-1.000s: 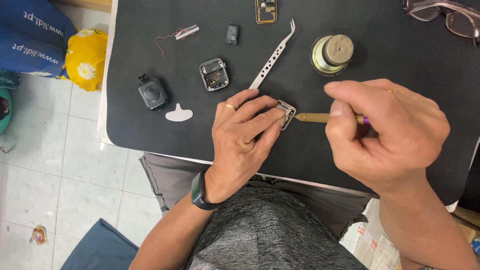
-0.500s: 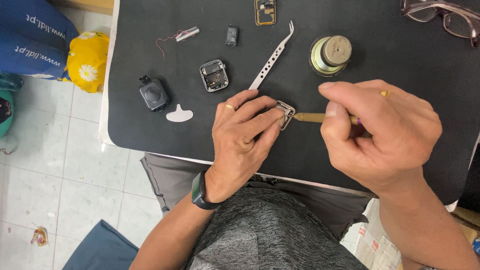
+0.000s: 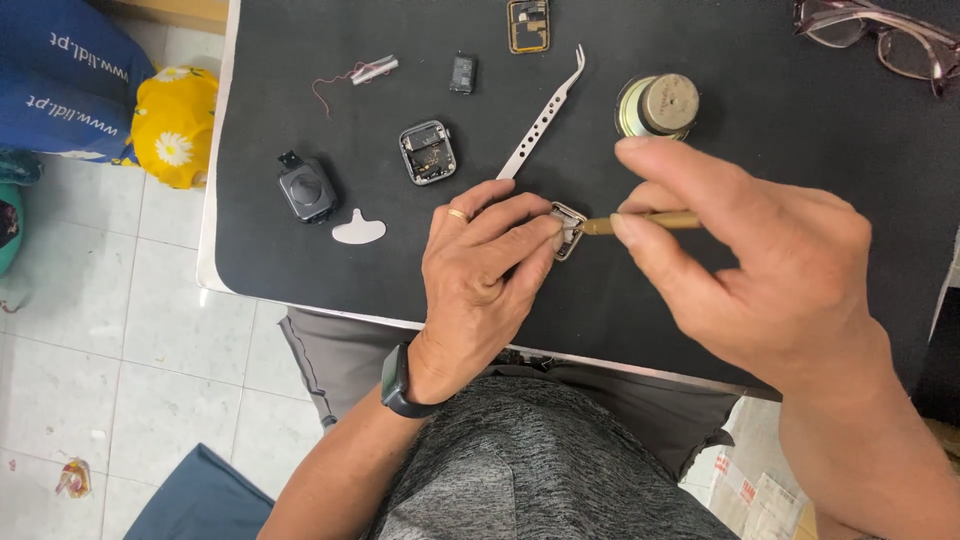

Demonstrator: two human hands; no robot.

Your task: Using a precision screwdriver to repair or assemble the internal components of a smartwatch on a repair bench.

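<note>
Left hand (image 3: 478,280) pins a small watch case (image 3: 568,228) to the worktop (image 3: 760,150), fingers closed on it. Right hand (image 3: 760,270) pinches a brass tool (image 3: 640,222), tip at the case. Tweezers (image 3: 540,120), a second case (image 3: 428,152) and a round tin (image 3: 658,106) lie just behind.

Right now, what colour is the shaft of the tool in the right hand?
Brass-gold: the thin tool shaft pinched by the right hand, seen in the head view.

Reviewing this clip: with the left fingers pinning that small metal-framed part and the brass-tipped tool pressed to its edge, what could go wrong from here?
1. The brass-tipped tool meets the small framed part right beside the left hand fingertips; a slip might jab them.
2. Only fingertips pin the part on the black mat, so it could skid or flip.
3. The right hand hovers near the tweezers and could knock them.
</note>
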